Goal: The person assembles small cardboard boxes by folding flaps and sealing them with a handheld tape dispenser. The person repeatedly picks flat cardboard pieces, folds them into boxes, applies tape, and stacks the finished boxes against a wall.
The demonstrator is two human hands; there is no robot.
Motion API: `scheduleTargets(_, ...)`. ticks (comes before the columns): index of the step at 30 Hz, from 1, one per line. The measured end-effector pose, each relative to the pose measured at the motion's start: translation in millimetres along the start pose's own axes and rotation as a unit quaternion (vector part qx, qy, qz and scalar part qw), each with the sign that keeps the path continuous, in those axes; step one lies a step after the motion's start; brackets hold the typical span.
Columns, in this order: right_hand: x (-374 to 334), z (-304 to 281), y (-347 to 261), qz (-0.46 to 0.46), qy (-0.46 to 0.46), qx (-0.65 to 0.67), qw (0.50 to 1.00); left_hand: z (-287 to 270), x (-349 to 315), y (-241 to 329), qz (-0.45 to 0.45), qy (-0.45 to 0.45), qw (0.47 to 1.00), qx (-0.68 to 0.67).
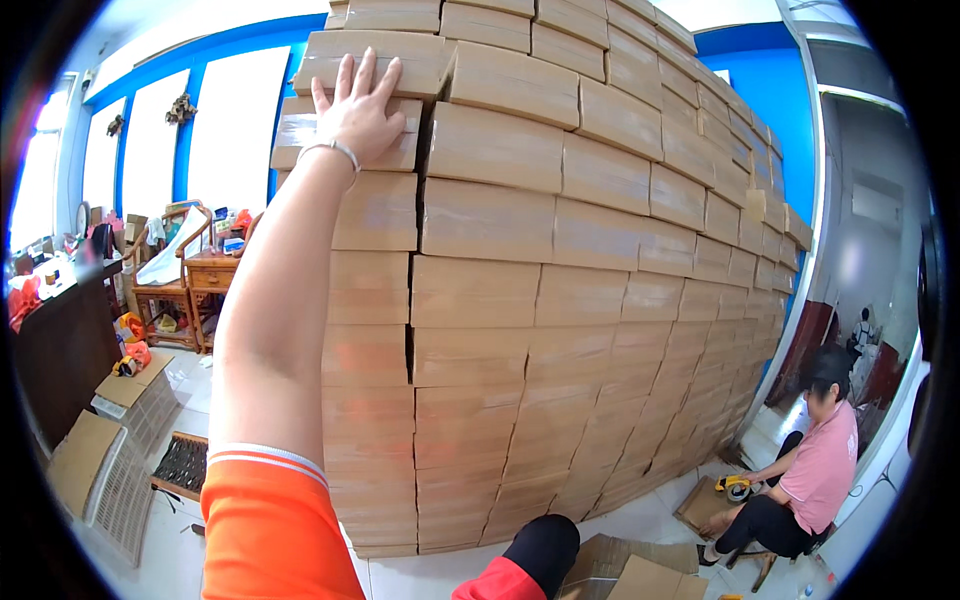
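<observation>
Laid left hand (pixel 358 120), splayed wide and gripping nothing, against cardboard box (pixel 420 62) high at left end of stack (pixel 480 290). Could not see right hand or tell its grip. Perhaps risked toppling end column (pixel 372 290) if pushed sideways, since split from neighbours by dark gap (pixel 419 195).

Blue wall (pixel 742 42), large white panels (pixel 238 125) along its left stretch. Far left: window (pixel 38 165), strong glare (pane washed out nearly white). Floor (pixel 395 577) pale, glossy tile. Left side: dark counter (pixel 68 355), cluttered top; beyond it, wooden armchair (pixel 160 292) beside small wooden table (pixel 214 279) with drawer. Right: pale door frame (pixel 806 290), grey passage (pixel 878 265) behind.
</observation>
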State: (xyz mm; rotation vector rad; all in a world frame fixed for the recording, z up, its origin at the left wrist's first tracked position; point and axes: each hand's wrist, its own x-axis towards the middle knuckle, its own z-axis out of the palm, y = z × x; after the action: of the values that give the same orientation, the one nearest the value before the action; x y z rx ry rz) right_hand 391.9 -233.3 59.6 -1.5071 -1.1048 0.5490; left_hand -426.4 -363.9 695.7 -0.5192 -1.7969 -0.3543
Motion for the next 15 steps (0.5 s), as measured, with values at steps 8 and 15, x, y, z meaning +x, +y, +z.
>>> scheduleTargets(8,33.8,3.5,50.9,0.007,-0.065,0.133,0.989,40.6,-34.4,58.4,0.122,0.288,0.949,-0.038)
scheduleTargets(15,19.8,12.9,-12.0,0.238,0.085,0.508,0.824,-58.3,-326.7,291.2,0.515,0.008,0.754,-0.408)
